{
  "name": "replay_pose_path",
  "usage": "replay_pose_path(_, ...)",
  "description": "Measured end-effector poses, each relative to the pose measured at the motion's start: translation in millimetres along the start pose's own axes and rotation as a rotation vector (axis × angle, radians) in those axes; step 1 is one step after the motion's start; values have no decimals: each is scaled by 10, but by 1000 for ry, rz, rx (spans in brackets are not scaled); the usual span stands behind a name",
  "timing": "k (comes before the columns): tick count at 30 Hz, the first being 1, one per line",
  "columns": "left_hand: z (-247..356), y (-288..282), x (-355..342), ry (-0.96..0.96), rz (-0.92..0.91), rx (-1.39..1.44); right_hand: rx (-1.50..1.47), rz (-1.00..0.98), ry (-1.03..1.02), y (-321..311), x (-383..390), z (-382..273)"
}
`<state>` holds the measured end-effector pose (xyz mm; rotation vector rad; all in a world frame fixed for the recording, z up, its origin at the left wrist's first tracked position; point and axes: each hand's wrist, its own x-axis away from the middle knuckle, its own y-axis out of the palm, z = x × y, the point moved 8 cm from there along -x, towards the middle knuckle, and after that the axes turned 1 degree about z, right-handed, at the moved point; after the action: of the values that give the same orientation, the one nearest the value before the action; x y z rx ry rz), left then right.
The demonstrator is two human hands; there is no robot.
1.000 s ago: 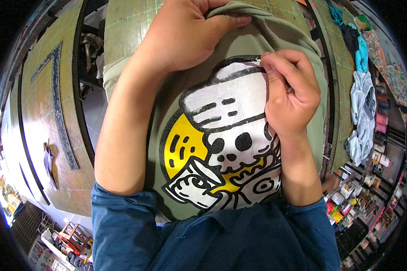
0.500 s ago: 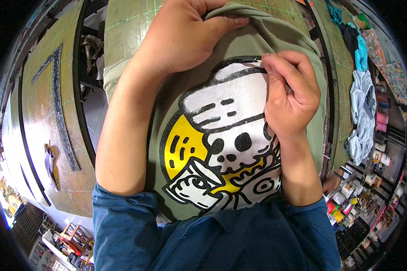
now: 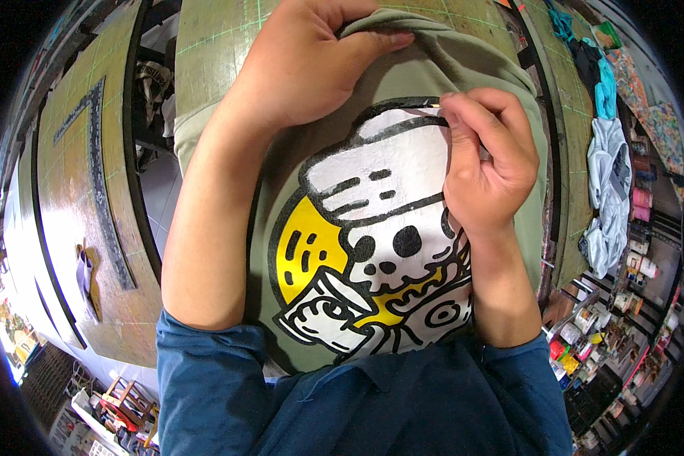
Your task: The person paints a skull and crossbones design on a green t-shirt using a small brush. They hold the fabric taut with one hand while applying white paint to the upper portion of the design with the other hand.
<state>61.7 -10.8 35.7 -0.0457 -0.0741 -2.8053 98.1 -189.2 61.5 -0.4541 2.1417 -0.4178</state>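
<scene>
An olive-green shirt (image 3: 387, 76) lies over a green gridded board, printed with a white, black and yellow cartoon skull design (image 3: 384, 175). My left hand (image 3: 304, 68) grips the rumpled cloth above the print, fingers curled, thumb lying across a fold. My right hand (image 3: 490, 159) is closed in a pinch at the top right outline of the print, on a thin small thing at the fingertips that I cannot make out. My forearms frame the design on both sides.
Another gridded board (image 3: 76, 197) on the left bears a dark L-shaped ruler (image 3: 99, 182) and a purple cloth (image 3: 83, 281). Pale garments (image 3: 608, 190) and a turquoise cloth (image 3: 606, 91) lie along the right board, beside racks of pots (image 3: 642, 266). A wooden chair (image 3: 121, 391) stands at lower left.
Both hands and the top of the print have shifted very slightly down in the picture. The grips look the same.
</scene>
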Motion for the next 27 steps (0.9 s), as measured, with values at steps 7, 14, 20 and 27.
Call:
replay_pose_path(7, -15, 4, -13, 12, 11, 62, 22, -1, 1, -1, -1, -3)
replay_pose_path(14, -21, -41, 21, -5, -43, 9, 30, 0, -4, -34, -16, -47)
replay_pose_path(20, 69, -129, -15, 248, 22, -289, 49, -5, -28, -9, -24, -74)
replay_pose_path(27, -100, -17, -9, 17, 7, 59, 45, -13, -29, 13, -20, -82)
